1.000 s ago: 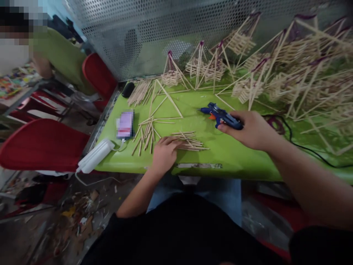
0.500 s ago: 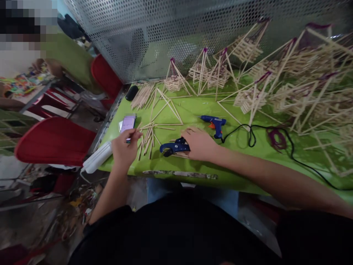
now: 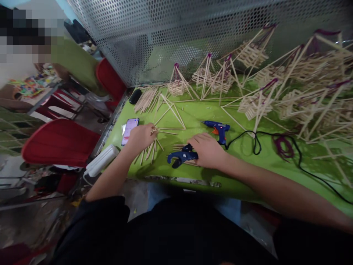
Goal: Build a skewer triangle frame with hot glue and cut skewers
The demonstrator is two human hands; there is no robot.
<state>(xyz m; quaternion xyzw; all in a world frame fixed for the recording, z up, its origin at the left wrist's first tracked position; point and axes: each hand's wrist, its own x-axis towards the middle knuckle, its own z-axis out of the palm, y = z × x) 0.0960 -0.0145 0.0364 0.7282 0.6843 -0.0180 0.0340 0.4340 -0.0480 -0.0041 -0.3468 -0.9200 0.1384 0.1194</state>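
My right hand (image 3: 208, 150) is wrapped round the handles of a blue pipe cutter (image 3: 183, 156), its curved jaws pointing left and open. Several short sticks (image 3: 190, 163) lie under and beside the cutter. My left hand (image 3: 141, 137) is closed, fingertips pinching the end of a thin wooden stick (image 3: 167, 131) at the top of a loose pile (image 3: 150, 152). Whether that stick is lifted off the table, I cannot tell. Beyond the left hand lies a triangular stick frame (image 3: 176, 112).
A blue glue gun (image 3: 217, 129) with a black cord lies right of centre. Stick models (image 3: 204, 77) crowd the back and right. A phone (image 3: 129, 130), a white power strip (image 3: 103, 160) and a stick bundle (image 3: 147, 98) are at the left. A metal mesh panel (image 3: 165, 40) borders the back.
My left hand has moved right and forward from beside the phone onto the stick ends. My right hand stays on the pipe cutter. The view has shifted slightly.
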